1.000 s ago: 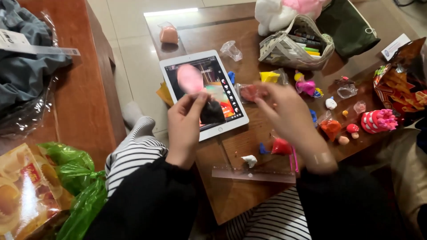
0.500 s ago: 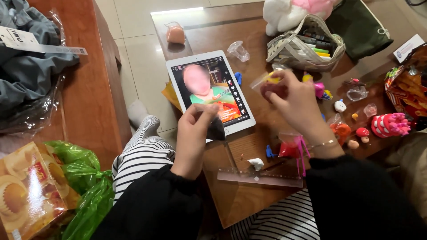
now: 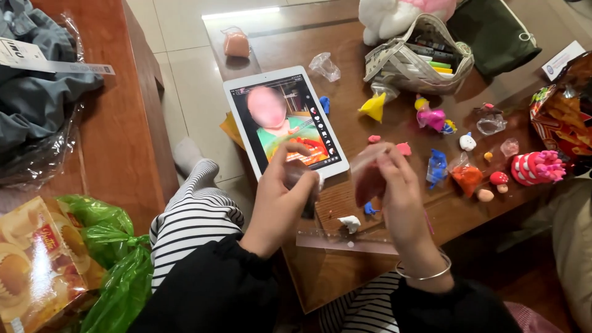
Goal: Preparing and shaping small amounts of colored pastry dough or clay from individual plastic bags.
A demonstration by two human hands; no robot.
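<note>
My left hand (image 3: 280, 200) is curled at the near edge of a white tablet (image 3: 285, 120) that lies on the wooden table (image 3: 345, 277) with a video playing. Something dark sits under its fingers; I cannot tell if it is held. My right hand (image 3: 394, 191) pinches a small clear plastic bag (image 3: 369, 172) with reddish clay in it, just right of the tablet's near corner. Below both hands lie a clear ruler (image 3: 345, 240) and a small white clay piece (image 3: 349, 223).
Small clay figures and plastic wrappers are scattered right of the tablet, among them a yellow piece (image 3: 374, 106) and a pink striped cake (image 3: 536, 168). A mesh pouch of markers (image 3: 419, 58) and a plush toy (image 3: 394, 15) stand behind. A green plastic bag (image 3: 117, 259) lies at left.
My right hand has come down and toward me with the small bag, from above the clay pieces to beside the tablet's near corner. My left hand stays at the tablet's edge.
</note>
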